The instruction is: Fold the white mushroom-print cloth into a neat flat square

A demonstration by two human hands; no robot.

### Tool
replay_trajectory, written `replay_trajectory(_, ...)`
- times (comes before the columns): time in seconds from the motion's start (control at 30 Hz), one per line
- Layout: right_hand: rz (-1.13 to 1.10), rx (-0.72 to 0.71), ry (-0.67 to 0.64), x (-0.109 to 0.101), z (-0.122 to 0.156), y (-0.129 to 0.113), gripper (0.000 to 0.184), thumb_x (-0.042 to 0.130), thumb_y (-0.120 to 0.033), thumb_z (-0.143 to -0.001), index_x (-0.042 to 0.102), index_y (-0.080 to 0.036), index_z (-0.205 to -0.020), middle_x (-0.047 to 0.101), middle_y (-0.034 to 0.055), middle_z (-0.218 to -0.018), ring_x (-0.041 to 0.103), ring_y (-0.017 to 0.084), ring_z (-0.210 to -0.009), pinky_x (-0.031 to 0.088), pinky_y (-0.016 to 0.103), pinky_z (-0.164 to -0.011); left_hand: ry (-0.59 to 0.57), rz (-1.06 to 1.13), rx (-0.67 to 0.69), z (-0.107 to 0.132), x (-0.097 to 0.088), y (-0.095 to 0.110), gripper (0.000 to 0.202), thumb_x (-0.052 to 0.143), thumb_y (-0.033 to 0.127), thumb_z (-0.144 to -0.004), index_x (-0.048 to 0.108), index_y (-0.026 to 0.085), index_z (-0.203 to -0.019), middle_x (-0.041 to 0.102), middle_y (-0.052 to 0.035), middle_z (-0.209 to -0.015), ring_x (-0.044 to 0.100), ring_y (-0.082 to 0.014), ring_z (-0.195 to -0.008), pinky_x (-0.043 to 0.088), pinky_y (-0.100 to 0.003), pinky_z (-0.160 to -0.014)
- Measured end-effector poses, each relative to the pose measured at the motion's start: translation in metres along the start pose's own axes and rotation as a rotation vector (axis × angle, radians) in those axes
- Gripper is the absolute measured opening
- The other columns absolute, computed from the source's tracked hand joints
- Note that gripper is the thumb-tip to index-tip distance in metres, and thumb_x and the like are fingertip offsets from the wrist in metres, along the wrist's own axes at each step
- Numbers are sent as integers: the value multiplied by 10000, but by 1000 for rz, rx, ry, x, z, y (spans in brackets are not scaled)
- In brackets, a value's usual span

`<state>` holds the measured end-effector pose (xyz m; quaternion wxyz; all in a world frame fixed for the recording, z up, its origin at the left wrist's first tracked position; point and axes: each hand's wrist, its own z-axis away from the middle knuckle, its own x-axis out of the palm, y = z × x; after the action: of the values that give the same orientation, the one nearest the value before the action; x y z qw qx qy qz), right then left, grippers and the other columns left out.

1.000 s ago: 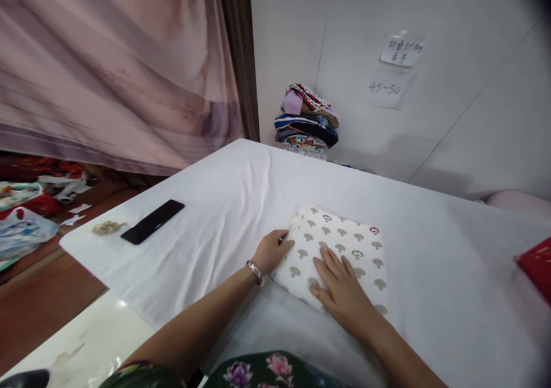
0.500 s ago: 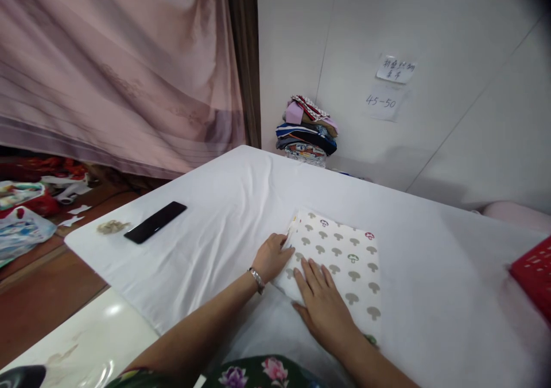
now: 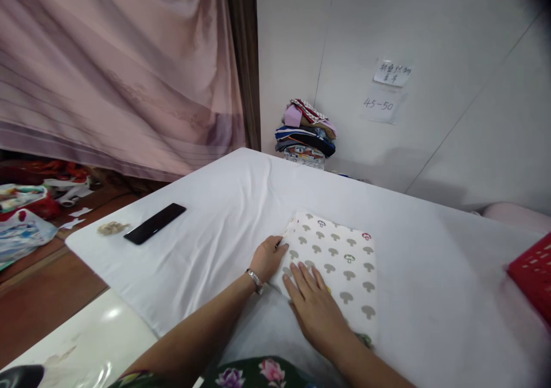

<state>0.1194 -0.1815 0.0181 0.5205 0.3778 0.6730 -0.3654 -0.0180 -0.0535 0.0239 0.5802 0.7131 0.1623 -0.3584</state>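
A folded white cloth (image 3: 340,262) printed with mushrooms, mostly grey-beige, lies on the white-covered table. At its left edge is my left hand (image 3: 267,258), a bracelet on the wrist; thumb on top and fingers partly hidden, it pinches the cloth's edge. My right hand (image 3: 316,305) rests flat on the cloth's near left part, its fingers stretched out and pointing away from me. The cloth's near edge is partly hidden behind my right hand and forearm.
A black phone-like slab (image 3: 155,223) and a small beige bundle (image 3: 112,228) lie on the table's left. A red perforated basket (image 3: 534,276) stands at the right edge. Folded fabrics (image 3: 305,132) are stacked by the wall beyond the table. A pink curtain (image 3: 129,66) hangs at left.
Both hands and the cloth have shifted slightly to the left. My left hand keeps its hold on the cloth's left edge; my right hand stays flat on top.
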Motion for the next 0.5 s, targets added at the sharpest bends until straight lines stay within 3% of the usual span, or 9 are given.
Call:
replay_trajectory(0.27,19,15,-7,3,-3,-5,515,394,-106,-865,306,-140,-1372,253,159,-1446,151,300,-1343,224,544,-1064,-10,-17,8,-2,0,0,211,458,298,-827,636,194,-872,635,-38,-866,559,-150,-778,397,-250,-717)
replay_trajectory(0.5,-4,8,9,-4,-1,-9,493,337,-125,-890,285,-151,-1380,239,132,-1457,157,278,-1346,221,534,-1069,-12,-30,40,-2,0,-1,223,440,306,-841,637,203,-861,632,-26,-846,556,-143,-771,391,-241,-716)
